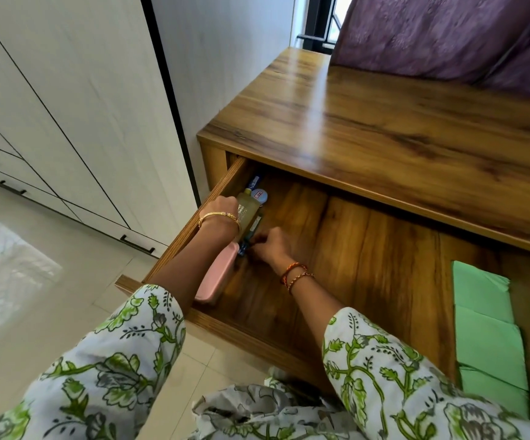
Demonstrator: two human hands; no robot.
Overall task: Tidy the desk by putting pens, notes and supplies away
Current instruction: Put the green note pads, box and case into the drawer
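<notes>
Head view looked down on a wooden desk (384, 122) with its wide drawer (368, 265) pulled open beneath the top. White wardrobe doors (51, 106) stood to the left and a purple curtain (447, 36) hung behind the desk. At the drawer's right end lay a row of green folded papers (485, 328). Along its left wall sat a pink case (217, 274), partly under the left forearm. Beyond it lay a pale yellow-green bottle (251, 211) on its side, with a small round blue-and-white lid (260, 195) and a blue tube (255, 180) just behind it. The left hand (222, 208), a gold bangle at its wrist, was curled round the bottle's near side. The right hand (273, 246), thread bands on its wrist, had its fingers bent down onto small bluish supplies (249, 236) lying between bottle and case; whether it pinched one could not be told.
</notes>
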